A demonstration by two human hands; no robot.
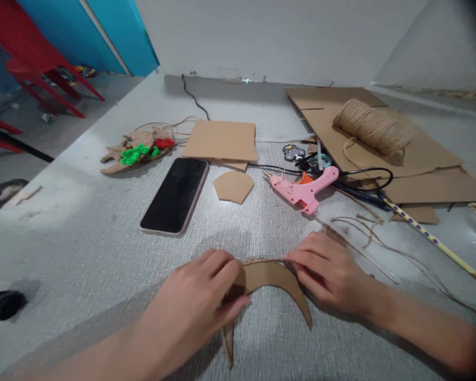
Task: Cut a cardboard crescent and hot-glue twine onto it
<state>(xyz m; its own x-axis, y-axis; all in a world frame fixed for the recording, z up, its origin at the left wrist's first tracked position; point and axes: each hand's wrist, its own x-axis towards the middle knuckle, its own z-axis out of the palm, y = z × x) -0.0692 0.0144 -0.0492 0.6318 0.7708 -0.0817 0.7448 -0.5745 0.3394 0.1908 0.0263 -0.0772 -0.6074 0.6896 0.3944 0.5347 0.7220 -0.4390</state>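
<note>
Near the table's front, a curved, crescent-like cardboard piece [272, 274] has twine along its upper edge. My left hand [202, 291] is closed on the left part of this piece, thumb below and fingers on top, covering some of it. At the right, my right hand [327, 267] pinches the twine [264, 260] at the top edge. A pointed end of cardboard shows below my left hand. Beyond the hands lie a pink glue gun [301, 190], a small cut cardboard piece [233, 187] and a black-screened phone [176, 196].
A twine roll [371, 127] rests on cardboard sheets [428, 185] at the right. At the back left are a twine-covered craft [137, 151] and a cardboard square [221, 140]. A yellow pencil [434, 238], cables and loose twine lie right; a black object [5, 305] sits left.
</note>
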